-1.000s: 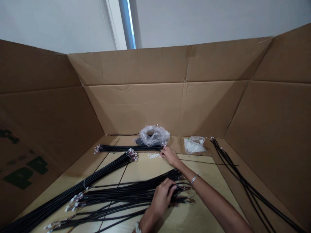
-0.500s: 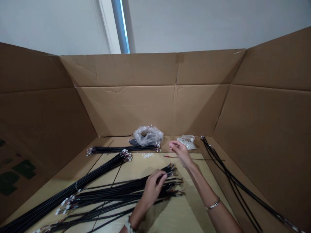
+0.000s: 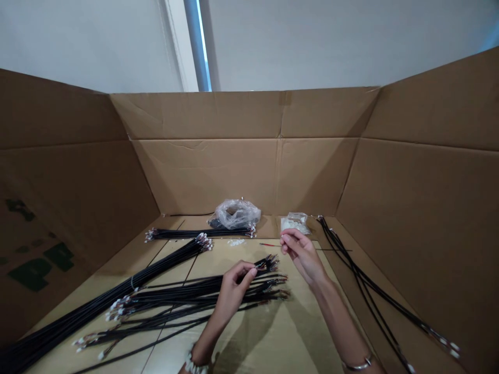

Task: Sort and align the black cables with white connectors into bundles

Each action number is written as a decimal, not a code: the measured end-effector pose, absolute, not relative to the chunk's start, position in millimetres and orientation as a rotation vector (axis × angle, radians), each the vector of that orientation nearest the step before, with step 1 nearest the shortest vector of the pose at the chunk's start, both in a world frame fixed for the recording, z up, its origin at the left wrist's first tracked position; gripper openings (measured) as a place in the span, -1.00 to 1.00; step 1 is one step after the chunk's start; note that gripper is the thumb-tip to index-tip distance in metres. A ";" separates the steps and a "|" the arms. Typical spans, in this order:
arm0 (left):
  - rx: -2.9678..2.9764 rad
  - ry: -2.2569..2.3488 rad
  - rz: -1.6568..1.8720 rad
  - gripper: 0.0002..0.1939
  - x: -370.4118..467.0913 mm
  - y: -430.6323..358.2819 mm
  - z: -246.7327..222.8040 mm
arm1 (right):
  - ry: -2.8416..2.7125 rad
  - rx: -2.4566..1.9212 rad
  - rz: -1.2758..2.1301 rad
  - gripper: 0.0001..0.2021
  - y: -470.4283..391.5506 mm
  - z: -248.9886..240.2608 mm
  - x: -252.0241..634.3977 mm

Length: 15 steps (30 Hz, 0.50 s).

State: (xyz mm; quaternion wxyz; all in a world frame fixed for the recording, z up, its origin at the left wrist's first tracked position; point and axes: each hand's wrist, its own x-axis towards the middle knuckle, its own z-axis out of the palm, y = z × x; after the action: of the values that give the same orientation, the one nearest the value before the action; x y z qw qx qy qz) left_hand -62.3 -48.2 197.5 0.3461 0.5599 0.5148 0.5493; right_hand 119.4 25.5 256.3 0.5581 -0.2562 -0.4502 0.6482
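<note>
My left hand is closed in a pinch above the middle of a spread of black cables. At its fingertips shows the thin coloured wire end of a black cable, whose length is hidden by the hand. To the right, my right hand is raised with thumb and fingertips pressed together. Whatever it pinches is too small to make out. Just behind it sits a clear bag of small white parts. The spread cables have white connectors at the left and bare coloured wires at the right.
A thick tied cable bundle slants along the left, another bundle lies behind. Further back is a crumpled plastic bag. Loose white pieces and a red-tipped thin rod lie nearby. Long cables run down the right beside cardboard walls.
My right hand has drawn back from the bag of white parts, toward me and to the right. My left hand has shifted slightly left, and coloured wires now show at its fingertips. The view has shifted slightly.
</note>
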 end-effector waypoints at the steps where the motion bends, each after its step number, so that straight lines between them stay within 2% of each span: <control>1: 1.447 1.339 1.434 -0.59 -62.0 -51.6 198.1 | -1.066 -0.614 1.536 -0.62 22.3 253.6 119.4; 15: 1.379 1.290 1.516 -0.52 -71.8 -59.4 206.9 | -0.943 -0.720 1.644 -0.60 2.6 177.6 126.7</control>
State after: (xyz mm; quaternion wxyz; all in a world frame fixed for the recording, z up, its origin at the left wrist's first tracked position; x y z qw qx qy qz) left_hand -71.8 -59.4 206.9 0.3522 0.5330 0.4986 0.5859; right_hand 126.7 2.6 177.6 0.5285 -0.3015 -0.3949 0.6883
